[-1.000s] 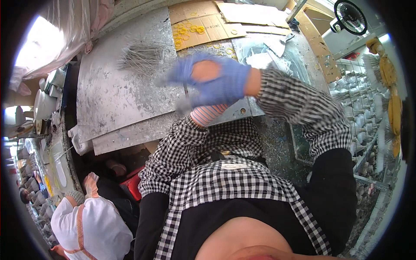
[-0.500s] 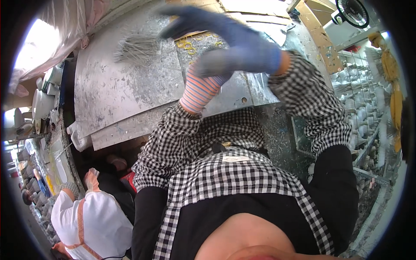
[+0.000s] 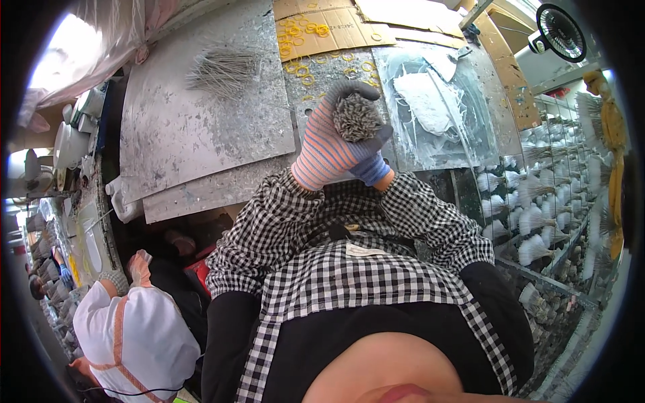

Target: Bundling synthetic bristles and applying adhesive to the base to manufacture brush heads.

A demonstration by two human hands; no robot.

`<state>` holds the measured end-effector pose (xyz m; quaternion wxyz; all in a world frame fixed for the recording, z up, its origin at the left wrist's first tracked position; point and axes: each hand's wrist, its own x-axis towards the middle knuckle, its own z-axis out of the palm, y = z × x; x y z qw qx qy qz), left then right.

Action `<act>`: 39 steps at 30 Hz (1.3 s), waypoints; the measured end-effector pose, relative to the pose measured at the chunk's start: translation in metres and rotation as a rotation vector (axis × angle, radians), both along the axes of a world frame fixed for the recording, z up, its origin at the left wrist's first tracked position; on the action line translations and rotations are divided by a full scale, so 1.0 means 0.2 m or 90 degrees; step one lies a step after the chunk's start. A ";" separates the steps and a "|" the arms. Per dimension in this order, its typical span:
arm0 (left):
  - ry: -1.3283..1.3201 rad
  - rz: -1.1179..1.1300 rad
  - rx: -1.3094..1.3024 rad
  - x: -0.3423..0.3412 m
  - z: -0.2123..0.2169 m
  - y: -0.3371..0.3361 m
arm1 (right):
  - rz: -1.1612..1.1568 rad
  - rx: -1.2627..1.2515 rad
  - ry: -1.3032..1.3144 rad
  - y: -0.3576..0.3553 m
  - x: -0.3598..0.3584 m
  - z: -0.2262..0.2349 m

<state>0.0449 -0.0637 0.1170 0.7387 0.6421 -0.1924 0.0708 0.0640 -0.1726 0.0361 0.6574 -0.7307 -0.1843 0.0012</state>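
A: Where is the bundle?

B: It is up in front of the chest, over the near edge of the tabletop. Both hands are on it.

A: What does the left hand do?

B: It wears a striped glove. Its grip is wrapped around the bundle from the left and below. The fingers curl over the top.

A: And the right hand?

B: It wears a blue glove. It sits under the bundle on the right side, closed on it too. Most of that hand is hidden behind the left one.

A: Which way does the bundle point?

B: We see its round, fuzzy end. So its long way runs down into the hands, and the end faces up at the head.

A: Which hand is nearer to it?

B: Both touch it. The left one covers more of it.

A: What is around?

B: A loose pile of thin sticks lies far off to the upper left. Yellow rings lie on cardboard, straight ahead. A white wet patch is to the right. The tabletop between the hands and the sticks is bare metal. Racks of brushes stand close on the right, so there is less room that way.
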 end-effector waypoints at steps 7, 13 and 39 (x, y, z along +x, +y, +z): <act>-0.007 -0.033 -0.011 0.03 0.07 0.02 | -0.008 0.054 -0.037 -0.04 -0.02 -0.01; -0.094 -0.034 0.083 0.06 0.17 0.06 | 0.007 -0.022 -0.101 -0.04 0.02 -0.08; -0.384 -0.153 0.937 0.19 0.30 -0.01 | 0.125 -0.378 -0.047 -0.22 0.11 -0.02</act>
